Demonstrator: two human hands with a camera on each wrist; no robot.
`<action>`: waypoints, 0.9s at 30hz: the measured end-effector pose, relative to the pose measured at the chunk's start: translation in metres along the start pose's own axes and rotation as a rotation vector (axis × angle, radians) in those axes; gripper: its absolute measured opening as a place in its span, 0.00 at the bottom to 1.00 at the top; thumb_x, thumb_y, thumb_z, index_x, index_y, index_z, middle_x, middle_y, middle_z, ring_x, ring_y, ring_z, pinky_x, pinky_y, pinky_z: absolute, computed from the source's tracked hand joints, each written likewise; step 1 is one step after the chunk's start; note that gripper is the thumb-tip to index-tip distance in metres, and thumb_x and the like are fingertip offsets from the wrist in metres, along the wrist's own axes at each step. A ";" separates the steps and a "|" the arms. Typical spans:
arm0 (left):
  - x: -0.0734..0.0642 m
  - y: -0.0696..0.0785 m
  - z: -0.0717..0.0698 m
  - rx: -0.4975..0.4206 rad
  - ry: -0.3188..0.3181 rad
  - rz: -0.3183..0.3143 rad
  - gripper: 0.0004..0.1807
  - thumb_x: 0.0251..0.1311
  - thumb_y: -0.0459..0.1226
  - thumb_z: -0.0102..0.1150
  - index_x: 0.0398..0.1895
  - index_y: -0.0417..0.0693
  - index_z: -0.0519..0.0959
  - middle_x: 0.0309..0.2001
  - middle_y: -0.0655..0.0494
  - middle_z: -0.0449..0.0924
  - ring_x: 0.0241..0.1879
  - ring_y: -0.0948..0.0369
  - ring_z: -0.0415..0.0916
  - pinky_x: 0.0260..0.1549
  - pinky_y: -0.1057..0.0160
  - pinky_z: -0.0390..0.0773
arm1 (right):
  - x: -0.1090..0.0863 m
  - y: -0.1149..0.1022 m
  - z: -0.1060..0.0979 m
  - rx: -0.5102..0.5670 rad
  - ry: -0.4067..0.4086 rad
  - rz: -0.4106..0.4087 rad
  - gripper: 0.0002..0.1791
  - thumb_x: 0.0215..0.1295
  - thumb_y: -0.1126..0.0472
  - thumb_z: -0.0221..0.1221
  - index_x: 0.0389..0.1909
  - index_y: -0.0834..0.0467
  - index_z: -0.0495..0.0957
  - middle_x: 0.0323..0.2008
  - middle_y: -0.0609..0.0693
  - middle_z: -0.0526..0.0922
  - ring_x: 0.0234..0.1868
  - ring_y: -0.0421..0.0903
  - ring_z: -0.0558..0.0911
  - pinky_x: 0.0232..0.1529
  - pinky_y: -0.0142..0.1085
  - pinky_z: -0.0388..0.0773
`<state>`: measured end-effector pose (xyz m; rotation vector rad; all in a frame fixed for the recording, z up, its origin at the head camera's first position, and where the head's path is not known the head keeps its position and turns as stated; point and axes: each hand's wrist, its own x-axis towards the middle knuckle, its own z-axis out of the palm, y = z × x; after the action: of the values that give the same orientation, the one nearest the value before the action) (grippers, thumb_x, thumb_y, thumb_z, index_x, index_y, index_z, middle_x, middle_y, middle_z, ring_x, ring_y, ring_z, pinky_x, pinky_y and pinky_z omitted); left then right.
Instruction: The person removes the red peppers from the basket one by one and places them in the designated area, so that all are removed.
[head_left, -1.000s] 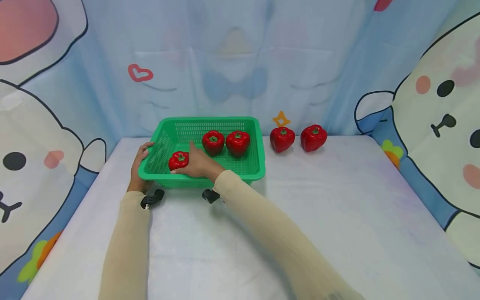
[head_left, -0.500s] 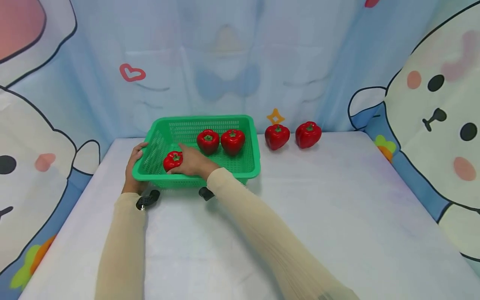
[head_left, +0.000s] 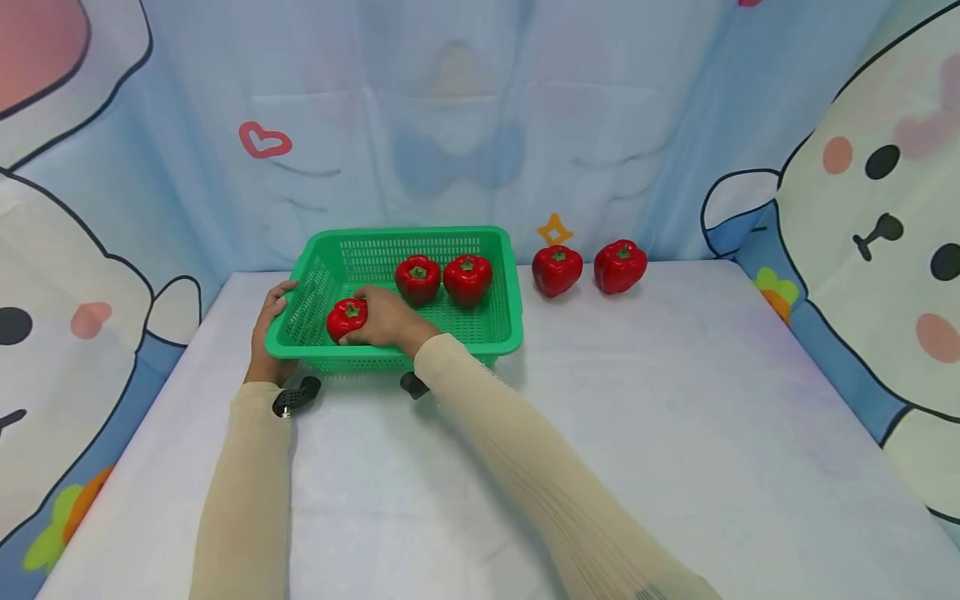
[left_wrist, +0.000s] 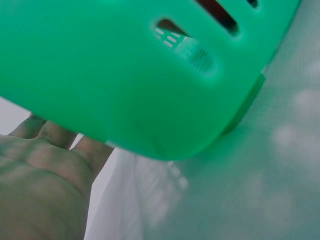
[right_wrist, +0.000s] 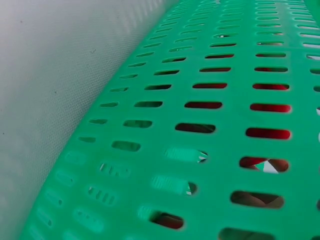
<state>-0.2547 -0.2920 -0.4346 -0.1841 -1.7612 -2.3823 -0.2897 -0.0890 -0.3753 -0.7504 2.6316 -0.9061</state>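
My right hand reaches into a green plastic basket and grips a red bell pepper, thumb on its near side and fingers on its far side. At the basket's left side is my left hand, its fingers lying along the outside near the rim. The left wrist view shows the palm facing up beside the basket's rounded corner. Two more red bell peppers, one beside the other, stand in the basket. Through the slotted wall in the right wrist view, patches of red show.
Right of the basket, two red bell peppers, a nearer-left one and a farther-right one, stand on the white-covered table. A blue printed curtain hangs right behind the table.
The head view has shifted slightly. My right hand keeps its grip on the bell pepper in the basket's left part, and my left hand stays at the basket's side.
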 end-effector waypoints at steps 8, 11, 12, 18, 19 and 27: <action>-0.001 0.000 0.001 0.018 -0.004 0.002 0.13 0.77 0.46 0.37 0.59 0.64 0.65 0.60 0.56 0.64 0.56 0.59 0.70 0.50 0.68 0.78 | -0.002 0.001 -0.002 -0.023 -0.006 0.014 0.41 0.59 0.51 0.69 0.69 0.60 0.62 0.62 0.54 0.75 0.62 0.49 0.74 0.60 0.40 0.75; -0.001 0.000 0.001 0.013 -0.006 0.001 0.13 0.77 0.45 0.37 0.59 0.63 0.65 0.60 0.55 0.64 0.56 0.59 0.70 0.49 0.68 0.78 | -0.002 0.001 -0.001 -0.019 -0.006 0.017 0.40 0.58 0.51 0.70 0.68 0.60 0.63 0.61 0.54 0.75 0.61 0.48 0.74 0.60 0.40 0.76; -0.001 0.000 0.000 0.014 -0.006 0.000 0.13 0.77 0.45 0.37 0.59 0.63 0.65 0.60 0.55 0.64 0.56 0.59 0.70 0.50 0.68 0.78 | -0.002 0.001 -0.001 -0.019 -0.003 0.013 0.41 0.58 0.51 0.70 0.68 0.59 0.63 0.61 0.54 0.75 0.61 0.48 0.74 0.59 0.40 0.76; 0.000 0.000 -0.001 0.004 -0.008 0.007 0.13 0.77 0.45 0.36 0.59 0.63 0.66 0.61 0.56 0.64 0.57 0.59 0.69 0.50 0.69 0.77 | -0.004 -0.001 -0.002 0.010 0.039 -0.009 0.41 0.57 0.50 0.70 0.68 0.58 0.62 0.61 0.53 0.74 0.61 0.48 0.74 0.56 0.40 0.78; 0.001 0.000 -0.001 0.001 -0.008 0.009 0.13 0.77 0.44 0.36 0.59 0.63 0.66 0.60 0.56 0.64 0.56 0.59 0.69 0.50 0.69 0.77 | -0.004 -0.001 -0.002 0.018 0.051 -0.007 0.41 0.57 0.50 0.70 0.67 0.58 0.62 0.60 0.54 0.74 0.60 0.48 0.74 0.56 0.40 0.79; 0.002 -0.002 -0.002 -0.014 -0.004 0.017 0.13 0.77 0.44 0.36 0.59 0.62 0.66 0.59 0.54 0.65 0.52 0.62 0.72 0.47 0.70 0.79 | -0.004 -0.002 -0.004 0.095 0.148 -0.006 0.43 0.56 0.55 0.72 0.68 0.57 0.59 0.61 0.54 0.72 0.62 0.49 0.73 0.55 0.42 0.79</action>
<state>-0.2569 -0.2939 -0.4368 -0.2052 -1.7377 -2.3847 -0.2871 -0.0864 -0.3707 -0.6926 2.6905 -1.1202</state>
